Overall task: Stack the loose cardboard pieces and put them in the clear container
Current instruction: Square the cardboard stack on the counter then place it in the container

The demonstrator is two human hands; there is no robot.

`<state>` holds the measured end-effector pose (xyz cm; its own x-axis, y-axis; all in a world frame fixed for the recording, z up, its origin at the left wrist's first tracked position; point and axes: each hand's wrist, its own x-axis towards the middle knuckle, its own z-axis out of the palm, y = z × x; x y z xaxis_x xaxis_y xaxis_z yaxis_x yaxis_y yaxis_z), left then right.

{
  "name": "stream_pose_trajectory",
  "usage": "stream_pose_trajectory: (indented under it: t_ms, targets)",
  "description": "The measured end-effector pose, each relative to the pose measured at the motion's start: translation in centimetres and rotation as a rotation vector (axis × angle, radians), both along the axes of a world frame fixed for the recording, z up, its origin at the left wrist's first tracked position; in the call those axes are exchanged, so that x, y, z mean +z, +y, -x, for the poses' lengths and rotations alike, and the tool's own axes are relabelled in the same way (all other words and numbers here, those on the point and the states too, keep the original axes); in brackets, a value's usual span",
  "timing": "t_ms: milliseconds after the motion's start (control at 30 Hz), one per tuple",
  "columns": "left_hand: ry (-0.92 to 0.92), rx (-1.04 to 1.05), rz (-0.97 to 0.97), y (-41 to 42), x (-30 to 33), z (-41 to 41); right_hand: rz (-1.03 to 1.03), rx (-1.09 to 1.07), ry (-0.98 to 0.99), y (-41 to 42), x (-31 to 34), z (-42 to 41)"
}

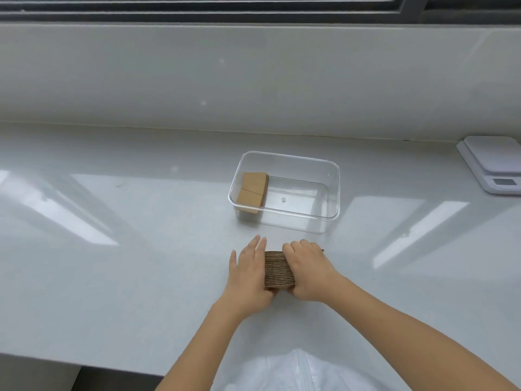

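On white worktop (pixel 141 249), near front edge: stack of cardboard pieces (pixel 279 270) standing on edge, corrugated edges up. Left hand (pixel 249 275) flat against stack's left side, fingers (pixel 260 245) straight, extended. Right hand (pixel 308 270) curled over stack's right side, fingers (pixel 293 246) bent onto top. Stack pressed between both hands. Clear container (pixel 284 190) just beyond, open, two cardboard stacks (pixel 252 191) at its left end. White scale (pixel 496 167) far right.
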<state>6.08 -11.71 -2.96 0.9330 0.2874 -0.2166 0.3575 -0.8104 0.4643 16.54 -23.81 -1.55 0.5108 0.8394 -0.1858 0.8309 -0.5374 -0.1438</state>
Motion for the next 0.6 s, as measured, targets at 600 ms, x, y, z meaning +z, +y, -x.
stream_pose_trajectory:
  t_ms: [600]
  targets:
    - [-0.123,-0.265,-0.066,-2.6,4.9,-1.3,-0.602,-0.415,0.839,-4.2,-1.6,1.5]
